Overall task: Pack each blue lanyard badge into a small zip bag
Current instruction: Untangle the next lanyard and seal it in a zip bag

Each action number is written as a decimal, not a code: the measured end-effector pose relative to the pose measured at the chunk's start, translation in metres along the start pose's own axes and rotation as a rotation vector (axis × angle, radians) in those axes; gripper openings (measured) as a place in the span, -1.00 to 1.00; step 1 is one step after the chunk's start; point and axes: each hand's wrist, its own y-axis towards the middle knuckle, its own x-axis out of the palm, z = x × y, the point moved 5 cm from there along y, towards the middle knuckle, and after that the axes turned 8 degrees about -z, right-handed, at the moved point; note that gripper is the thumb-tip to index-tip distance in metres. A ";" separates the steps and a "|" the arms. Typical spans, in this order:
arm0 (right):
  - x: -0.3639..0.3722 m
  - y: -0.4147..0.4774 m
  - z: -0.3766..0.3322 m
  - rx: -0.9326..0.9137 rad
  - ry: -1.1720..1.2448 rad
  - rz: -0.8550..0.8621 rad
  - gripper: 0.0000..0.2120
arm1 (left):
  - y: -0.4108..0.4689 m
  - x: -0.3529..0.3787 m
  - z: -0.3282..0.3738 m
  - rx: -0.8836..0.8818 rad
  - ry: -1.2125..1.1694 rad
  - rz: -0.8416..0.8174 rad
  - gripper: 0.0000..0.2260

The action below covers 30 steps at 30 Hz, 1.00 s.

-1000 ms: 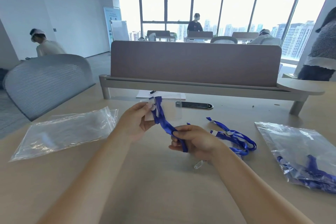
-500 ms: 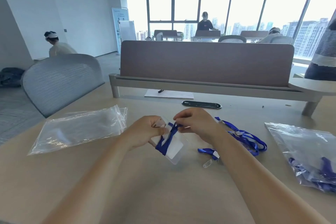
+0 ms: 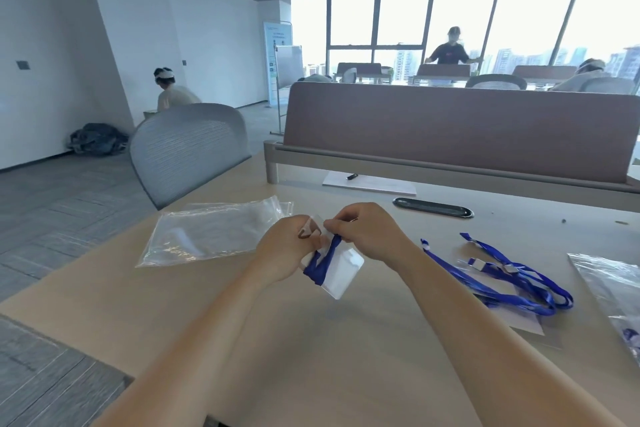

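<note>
My left hand (image 3: 287, 250) is curled round the clear badge (image 3: 343, 276), with its blue lanyard (image 3: 320, 265) wound over it. My right hand (image 3: 367, 236) pinches the strap's top end. On the desk (image 3: 311, 340), zip bags (image 3: 214, 236) lie to the left and loose lanyards (image 3: 512, 274) to the right, both well apart from my hands.

No words or nos. I can read from here. The tall banner (image 3: 277, 55) at the back has print, but it's too small & blurry. The white badge card (image 3: 343, 272) shows nothing readable.
</note>
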 end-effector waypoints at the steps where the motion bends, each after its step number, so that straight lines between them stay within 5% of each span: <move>1: 0.003 0.002 -0.003 -0.007 -0.018 -0.006 -0.78 | -0.002 -0.003 -0.002 0.002 0.001 0.007 -0.74; 10: 0.036 0.021 -0.024 -0.042 -0.021 -0.129 -0.87 | -0.018 -0.039 -0.027 -0.034 0.019 0.073 -0.67; 18: 0.064 0.041 -0.040 -0.043 0.086 -0.155 -0.92 | -0.014 -0.064 -0.056 -0.077 -0.066 0.086 -0.90; 25: 0.066 0.093 -0.025 -0.012 -0.082 0.044 -0.90 | 0.026 -0.073 -0.089 -0.167 -0.214 0.235 -0.76; 30: 0.069 0.134 0.009 0.086 -0.053 0.134 -0.91 | 0.064 -0.063 -0.116 -0.215 -0.242 0.185 -0.67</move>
